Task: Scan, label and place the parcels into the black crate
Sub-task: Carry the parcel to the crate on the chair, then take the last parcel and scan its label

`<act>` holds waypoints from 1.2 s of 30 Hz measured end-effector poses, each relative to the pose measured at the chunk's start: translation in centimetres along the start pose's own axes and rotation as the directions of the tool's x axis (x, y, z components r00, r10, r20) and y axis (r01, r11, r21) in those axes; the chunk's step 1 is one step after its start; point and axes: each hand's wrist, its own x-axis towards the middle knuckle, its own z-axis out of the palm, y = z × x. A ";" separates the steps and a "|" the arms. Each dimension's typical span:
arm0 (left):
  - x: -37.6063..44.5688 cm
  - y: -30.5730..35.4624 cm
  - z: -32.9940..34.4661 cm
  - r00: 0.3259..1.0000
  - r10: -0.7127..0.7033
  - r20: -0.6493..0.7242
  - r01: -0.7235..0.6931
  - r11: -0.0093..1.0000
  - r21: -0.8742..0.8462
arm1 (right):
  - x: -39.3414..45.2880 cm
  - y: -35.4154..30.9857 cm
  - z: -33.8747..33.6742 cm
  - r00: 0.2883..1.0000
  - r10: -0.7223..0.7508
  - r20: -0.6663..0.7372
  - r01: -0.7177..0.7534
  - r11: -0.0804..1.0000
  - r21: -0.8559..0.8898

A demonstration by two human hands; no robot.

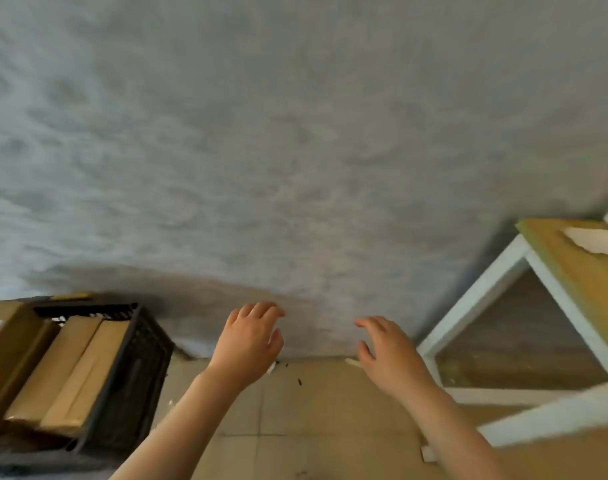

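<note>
Both forearms are reaching out from the bottom of the frame over a tan tiled floor (316, 403). The left hand (248, 341) is hanging in the air with its fingers spread and a bit curled, palm facing down, not holding or touching anything. The right hand (387, 351) is doing pretty much the same thing: fingers loose and apart, thumb sticking out to the side, nothing in it. The two hands are floating near each other with a clear gap between them.

Off to the left, the black crate (136, 368) is sitting on the floor, well apart from the left hand. It's already holding brown cardboard parcels (74, 372) packed side by side, and they're leaning a little. Another cardboard box (4, 341) is showing at the far left edge, right against the crate.

On the right there's a white-framed table (524, 271) with a yellowish wooden top, and a scrap of white paper (593, 240) is lying on it near the frame edge.

Further back everything is getting pretty blurry; a rough grey wall (261, 150) is filling the whole upper part, meeting the floor just past the fingertips.
</note>
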 end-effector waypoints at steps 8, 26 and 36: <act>3.9 30.3 3.9 0.907 0.419 -0.043 -0.418 0.882 -0.218 | -16.7 18.0 -13.0 0.926 0.296 -0.234 -0.246 0.943 0.223; 15.9 81.2 16.1 0.540 0.837 0.082 -0.726 0.514 -0.457 | -38.4 56.6 -31.0 0.522 0.738 -0.428 -0.691 0.660 0.295; 22.9 102.1 22.7 0.493 0.866 0.086 -0.747 0.471 -0.469 | -43.6 76.9 -39.6 0.376 0.803 -0.462 -0.744 0.559 0.366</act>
